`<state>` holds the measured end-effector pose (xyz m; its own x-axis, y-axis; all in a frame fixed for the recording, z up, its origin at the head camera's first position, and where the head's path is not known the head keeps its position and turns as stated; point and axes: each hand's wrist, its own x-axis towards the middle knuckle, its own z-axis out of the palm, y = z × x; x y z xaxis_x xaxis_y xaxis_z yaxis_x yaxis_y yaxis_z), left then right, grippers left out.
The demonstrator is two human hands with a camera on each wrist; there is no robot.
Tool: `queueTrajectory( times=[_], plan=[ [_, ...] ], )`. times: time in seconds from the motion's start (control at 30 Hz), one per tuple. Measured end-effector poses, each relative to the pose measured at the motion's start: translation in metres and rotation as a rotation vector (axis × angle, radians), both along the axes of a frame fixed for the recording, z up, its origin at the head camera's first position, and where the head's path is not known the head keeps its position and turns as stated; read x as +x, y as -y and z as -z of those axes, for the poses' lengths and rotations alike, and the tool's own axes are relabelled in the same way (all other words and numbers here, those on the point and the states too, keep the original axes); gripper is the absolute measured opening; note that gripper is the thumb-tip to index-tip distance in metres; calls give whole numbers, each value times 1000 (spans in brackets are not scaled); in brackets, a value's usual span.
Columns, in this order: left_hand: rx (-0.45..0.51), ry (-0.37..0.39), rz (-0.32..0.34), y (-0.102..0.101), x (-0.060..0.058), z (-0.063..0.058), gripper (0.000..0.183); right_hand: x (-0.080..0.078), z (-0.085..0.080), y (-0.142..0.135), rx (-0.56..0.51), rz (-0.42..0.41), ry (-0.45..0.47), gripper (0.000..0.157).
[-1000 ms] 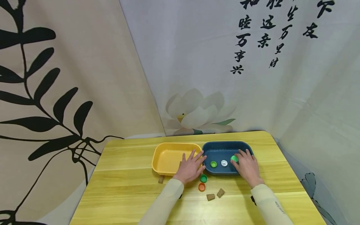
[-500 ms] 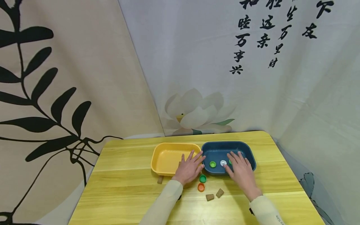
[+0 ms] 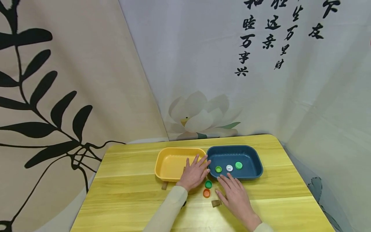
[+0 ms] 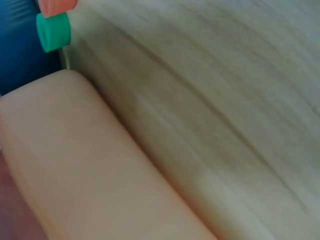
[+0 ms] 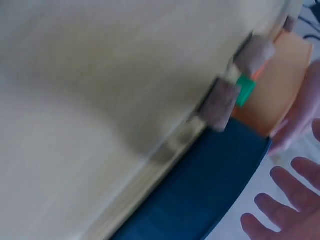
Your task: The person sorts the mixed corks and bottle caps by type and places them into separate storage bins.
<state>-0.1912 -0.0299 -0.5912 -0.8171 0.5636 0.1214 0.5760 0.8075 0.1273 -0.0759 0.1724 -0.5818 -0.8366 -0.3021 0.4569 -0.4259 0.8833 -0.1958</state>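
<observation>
My left hand [image 3: 192, 175] lies with fingers spread over the right rim of the yellow tray [image 3: 160, 162], reaching toward the blue tray [image 3: 259, 170]. In front of the blue tray my right hand [image 3: 236, 199] hovers, fingers extended and holding nothing. A light-green cap [image 3: 218, 169], a silver-white cap [image 3: 229, 168] and a green cap [image 3: 238, 165] lie in the blue tray. On the table between the hands sit a darker green cap [image 3: 208, 184] and an orange cap [image 3: 206, 193]. A brown cork-like piece [image 3: 216, 203] is by my right thumb; another such piece [image 5: 254, 54] appears in the right wrist view.
The two trays stand side by side toward the back of the wooden table [image 3: 127, 193]. Another brown piece [image 3: 164, 185] lies at the yellow tray's front edge. Printed curtains [image 3: 203, 64] hang behind the table.
My right hand has let go of a green cap in the blue tray, then moved toward me and left, out over the table. The left hand has stayed in place.
</observation>
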Motion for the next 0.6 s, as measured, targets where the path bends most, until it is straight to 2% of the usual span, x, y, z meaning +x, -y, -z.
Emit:
queueTrajectory(
  times=[0.17,0.33,0.47,0.6],
  plan=[
    [31,-15,-21,1,3,-13,51,8,3,14,11,-50,58,49],
    [98,-42,-30,6,6,-27,52,11,13,26,41,-88,62,51],
    [135,-79,-37,13,11,-32,52,12,15,36,49,-110,78,52],
    [158,-81,-54,20,17,-33,53,13,16,45,94,-139,111,50]
  ],
)
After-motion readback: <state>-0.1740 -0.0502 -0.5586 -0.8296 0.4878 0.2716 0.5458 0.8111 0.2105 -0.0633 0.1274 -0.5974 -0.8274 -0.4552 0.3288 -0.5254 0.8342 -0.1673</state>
